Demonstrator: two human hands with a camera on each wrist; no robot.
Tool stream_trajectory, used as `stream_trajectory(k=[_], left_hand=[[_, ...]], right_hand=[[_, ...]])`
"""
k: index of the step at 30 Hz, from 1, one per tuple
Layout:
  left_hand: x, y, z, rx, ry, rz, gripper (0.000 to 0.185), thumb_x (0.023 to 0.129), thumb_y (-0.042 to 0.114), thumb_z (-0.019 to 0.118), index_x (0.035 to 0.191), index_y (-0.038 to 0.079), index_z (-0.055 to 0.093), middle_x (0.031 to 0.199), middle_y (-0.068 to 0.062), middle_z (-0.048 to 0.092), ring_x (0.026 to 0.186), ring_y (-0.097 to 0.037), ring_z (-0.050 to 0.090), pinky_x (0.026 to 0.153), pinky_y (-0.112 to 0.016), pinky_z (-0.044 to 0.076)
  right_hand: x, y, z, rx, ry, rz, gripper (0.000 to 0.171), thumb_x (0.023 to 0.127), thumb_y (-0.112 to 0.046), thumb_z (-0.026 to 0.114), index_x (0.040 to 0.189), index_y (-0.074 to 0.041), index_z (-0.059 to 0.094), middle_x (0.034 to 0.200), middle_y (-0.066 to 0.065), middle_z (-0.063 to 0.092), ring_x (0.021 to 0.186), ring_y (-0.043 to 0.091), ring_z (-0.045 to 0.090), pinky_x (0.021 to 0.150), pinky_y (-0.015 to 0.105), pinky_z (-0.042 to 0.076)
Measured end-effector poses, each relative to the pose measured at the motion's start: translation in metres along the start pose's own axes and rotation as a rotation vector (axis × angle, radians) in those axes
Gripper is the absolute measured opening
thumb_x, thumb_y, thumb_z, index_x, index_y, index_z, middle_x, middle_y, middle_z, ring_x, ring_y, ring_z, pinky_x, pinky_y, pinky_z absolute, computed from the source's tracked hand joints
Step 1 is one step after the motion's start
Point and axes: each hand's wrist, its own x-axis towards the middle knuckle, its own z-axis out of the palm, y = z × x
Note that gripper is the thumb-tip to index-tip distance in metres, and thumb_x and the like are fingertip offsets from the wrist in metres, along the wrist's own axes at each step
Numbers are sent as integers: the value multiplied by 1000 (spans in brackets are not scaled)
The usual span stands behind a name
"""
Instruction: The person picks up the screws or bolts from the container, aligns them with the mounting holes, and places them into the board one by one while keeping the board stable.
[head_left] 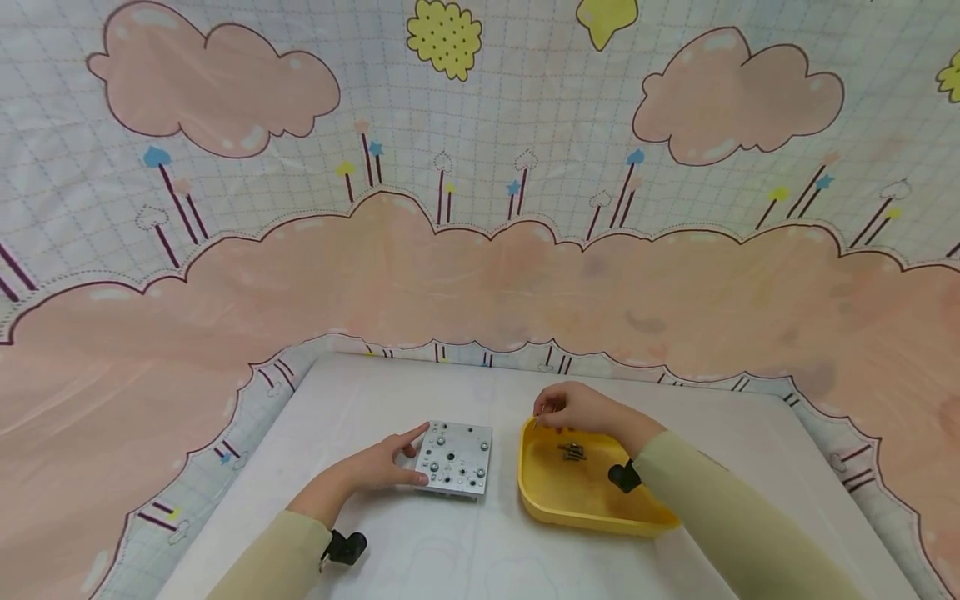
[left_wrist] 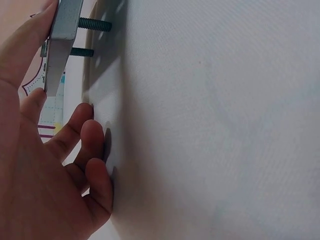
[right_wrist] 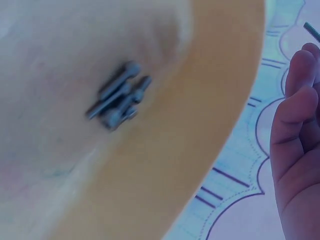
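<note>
A square silver metal plate (head_left: pixel 467 454), with holes and several bolt heads on its top, lies at the centre of the table. My left hand (head_left: pixel 375 465) holds it by its left side, thumb and index finger spread along it, while the other fingers curl near the white surface. Two threaded bolt ends (left_wrist: pixel 95 25) stick out of the plate's underside in the left wrist view. Over the far left corner of the yellow tray (head_left: pixel 592 523), my right hand (head_left: pixel 577 407) pinches a bolt (right_wrist: pixel 312 31); its threaded end shows in the right wrist view.
A small pile of dark bolts (right_wrist: pixel 117 95) lies inside the tray. The white table (head_left: pixel 360 392) extends around plate and tray. Behind it hangs a patterned cloth (head_left: pixel 480 283) with clouds. A black wrist camera (head_left: pixel 347 547) sits below the left wrist.
</note>
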Motion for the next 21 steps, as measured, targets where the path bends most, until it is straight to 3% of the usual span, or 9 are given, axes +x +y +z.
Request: stream_trajectory(k=[6, 13, 21], left_hand=[[0, -2, 0, -3, -4, 2, 99, 76, 47, 83, 157, 29, 29, 120, -4, 52, 102, -24, 47, 95, -53, 40], [-2, -1, -1, 5, 3, -5, 99, 76, 48, 83, 157, 30, 29, 120, -4, 52, 104, -25, 48, 97, -55, 39], [-1, -1, 1, 8, 6, -15, 99, 75, 49, 83, 157, 32, 29, 121, -4, 53, 106, -25, 48, 100, -56, 38]], right_hand=[[13, -10, 4, 45, 0, 18, 9, 94, -19, 68, 101, -12, 69, 96, 22, 65, 81, 37, 60, 77, 48, 51], [27, -20, 9, 39, -6, 42, 9, 94, -24, 68, 100, -17, 70, 100, 19, 66, 90, 43, 59, 79, 46, 49], [47, -30, 18, 11, -31, 16, 10, 95, -25, 68, 100, -17, 70, 94, 8, 67, 82, 29, 61, 73, 37, 50]])
